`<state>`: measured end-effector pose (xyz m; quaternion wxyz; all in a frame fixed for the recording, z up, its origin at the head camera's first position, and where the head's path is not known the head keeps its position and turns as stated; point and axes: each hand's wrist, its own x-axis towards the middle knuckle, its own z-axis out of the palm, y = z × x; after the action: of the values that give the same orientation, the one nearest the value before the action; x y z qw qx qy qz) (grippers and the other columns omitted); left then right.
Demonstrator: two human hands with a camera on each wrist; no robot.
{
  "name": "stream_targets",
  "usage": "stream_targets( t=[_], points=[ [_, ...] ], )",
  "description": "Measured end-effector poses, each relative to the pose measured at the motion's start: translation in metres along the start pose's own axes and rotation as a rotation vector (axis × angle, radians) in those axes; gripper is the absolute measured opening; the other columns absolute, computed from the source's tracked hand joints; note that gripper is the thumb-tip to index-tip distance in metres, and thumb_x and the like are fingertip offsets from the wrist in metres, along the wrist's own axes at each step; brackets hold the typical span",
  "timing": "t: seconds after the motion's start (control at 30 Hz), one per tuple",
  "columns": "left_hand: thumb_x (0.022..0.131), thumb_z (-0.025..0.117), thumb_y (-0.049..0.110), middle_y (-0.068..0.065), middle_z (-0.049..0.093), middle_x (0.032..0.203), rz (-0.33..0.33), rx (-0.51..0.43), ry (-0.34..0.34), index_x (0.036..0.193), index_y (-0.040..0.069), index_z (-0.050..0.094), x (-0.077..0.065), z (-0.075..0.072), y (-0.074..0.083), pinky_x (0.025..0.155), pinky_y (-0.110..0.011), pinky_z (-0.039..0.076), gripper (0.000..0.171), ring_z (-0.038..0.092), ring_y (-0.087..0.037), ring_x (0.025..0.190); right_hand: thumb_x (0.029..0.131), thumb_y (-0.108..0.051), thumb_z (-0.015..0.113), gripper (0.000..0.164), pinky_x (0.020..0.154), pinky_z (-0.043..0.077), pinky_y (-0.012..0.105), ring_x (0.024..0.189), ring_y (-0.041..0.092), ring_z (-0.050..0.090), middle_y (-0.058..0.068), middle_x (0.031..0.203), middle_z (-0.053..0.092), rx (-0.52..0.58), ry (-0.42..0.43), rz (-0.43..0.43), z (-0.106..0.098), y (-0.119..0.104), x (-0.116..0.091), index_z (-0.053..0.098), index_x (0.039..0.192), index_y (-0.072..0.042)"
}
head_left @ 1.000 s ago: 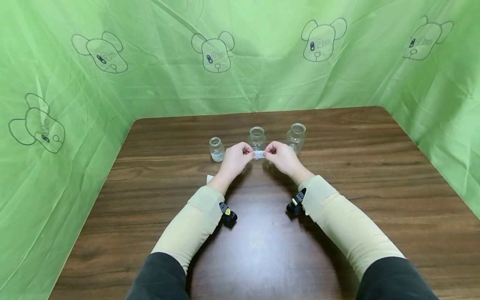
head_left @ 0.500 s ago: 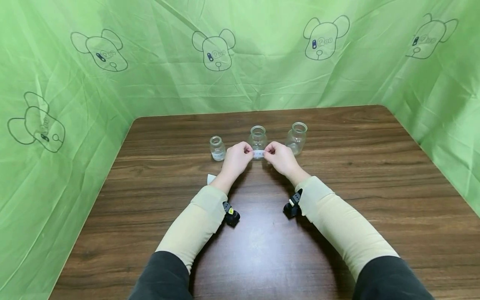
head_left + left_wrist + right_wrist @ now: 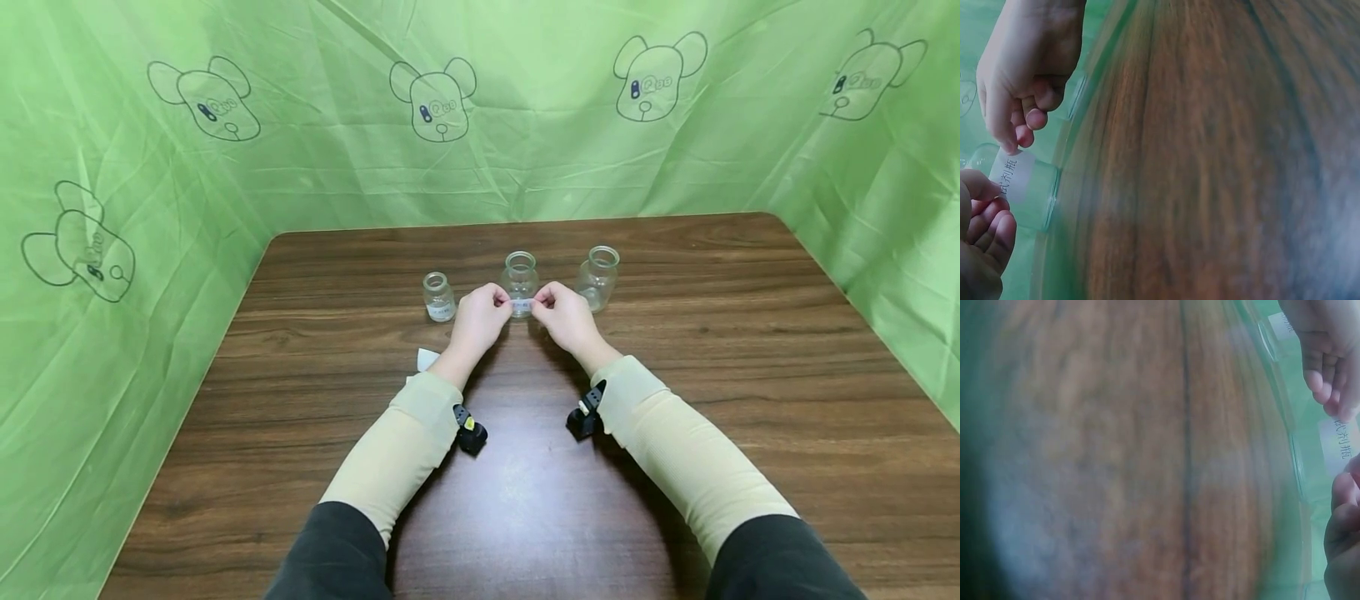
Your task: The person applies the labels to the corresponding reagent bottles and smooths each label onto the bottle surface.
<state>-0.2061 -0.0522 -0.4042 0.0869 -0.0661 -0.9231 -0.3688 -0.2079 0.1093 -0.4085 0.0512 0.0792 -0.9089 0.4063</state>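
A clear glass jar [image 3: 521, 275] stands upright between my hands, the middle one of three. Across its lower front lies a small white label [image 3: 521, 307] printed with dark characters. My left hand [image 3: 480, 318] pinches the label's left end between thumb and fingertip. At its right end, my right hand [image 3: 567, 317] pinches it in the same way. Both wrist views show the label [image 3: 1015, 176] stretched flat against the glass, its ends covered by fingertips. In the right wrist view, the characters on this label [image 3: 1337, 447] show between the two hands.
To the left stands a smaller glass jar [image 3: 437, 292] with a white label on its front. A larger glass jar [image 3: 600, 273] is just beyond my right hand. White paper [image 3: 426, 359] lies on the wooden table [image 3: 675, 350], partly under my left forearm. Green cloth [image 3: 525, 175] surrounds the table.
Both hands keep their pinch on the label at the middle jar, with only slight shifts. The whole view drifts a little, and more of the white paper shows beside my left wrist.
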Motion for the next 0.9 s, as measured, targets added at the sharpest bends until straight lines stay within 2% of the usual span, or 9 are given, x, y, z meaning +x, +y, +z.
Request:
stream_targets(
  t=[0.3,0.5,0.6,0.73,0.8,0.9],
  points=[
    [0.083,0.065,0.014,-0.002,0.065,0.083,-0.002,-0.053,0.004,0.088,0.009,0.062,-0.002,-0.004,-0.009,0.073,-0.029,0.048,0.008,0.060,-0.016,0.078,0.085,-0.016,0.065,0.020,0.067,0.047,0.030,0.075,0.021,0.060,0.010,0.086,0.064,0.064,0.002,0.006,-0.003,0.005,-0.003,0.055,0.097,-0.003],
    [0.082,0.068,0.012,-0.006,0.063,0.091,0.006,-0.119,-0.008,0.100,0.005,0.058,-0.001,-0.008,-0.008,0.077,-0.029,0.048,0.022,0.061,-0.018,0.084,0.084,-0.021,0.068,0.034,0.070,0.046,0.034,0.078,0.023,0.059,0.011,0.087,0.063,0.042,0.004,-0.015,-0.006,0.007,-0.001,0.051,0.107,-0.001],
    [0.082,0.071,0.017,-0.008,0.061,0.102,-0.002,-0.107,-0.019,0.115,0.004,0.054,0.001,-0.007,-0.007,0.081,-0.031,0.047,0.039,0.059,-0.020,0.092,0.083,-0.024,0.070,0.049,0.073,0.046,0.037,0.081,0.025,0.058,0.013,0.093,0.062,0.010,-0.013,-0.059,-0.006,0.006,0.003,0.048,0.119,0.001],
    [0.080,0.074,0.022,-0.012,0.056,0.120,0.018,-0.065,-0.045,0.137,0.007,0.040,0.006,-0.004,-0.006,0.088,-0.036,0.044,0.068,0.054,-0.024,0.104,0.081,-0.028,0.074,0.069,0.081,0.044,0.041,0.092,0.027,0.054,0.014,0.102,0.057,-0.061,-0.035,-0.122,-0.006,0.004,0.010,0.041,0.135,-0.002],
    [0.081,0.074,0.023,-0.013,0.055,0.125,0.046,-0.038,-0.059,0.142,0.010,0.036,0.008,-0.003,-0.006,0.092,-0.038,0.042,0.073,0.053,-0.025,0.109,0.081,-0.030,0.074,0.071,0.083,0.043,0.041,0.096,0.027,0.052,0.014,0.104,0.056,-0.098,-0.049,-0.133,-0.005,0.003,0.012,0.040,0.138,-0.005],
    [0.084,0.071,0.025,-0.010,0.054,0.129,0.068,-0.015,-0.083,0.143,0.016,0.037,0.010,-0.002,-0.006,0.095,-0.038,0.041,0.069,0.052,-0.025,0.113,0.083,-0.030,0.072,0.067,0.080,0.044,0.041,0.094,0.027,0.053,0.015,0.104,0.056,-0.134,-0.074,-0.138,-0.006,0.001,0.014,0.041,0.137,-0.006]
  ],
)
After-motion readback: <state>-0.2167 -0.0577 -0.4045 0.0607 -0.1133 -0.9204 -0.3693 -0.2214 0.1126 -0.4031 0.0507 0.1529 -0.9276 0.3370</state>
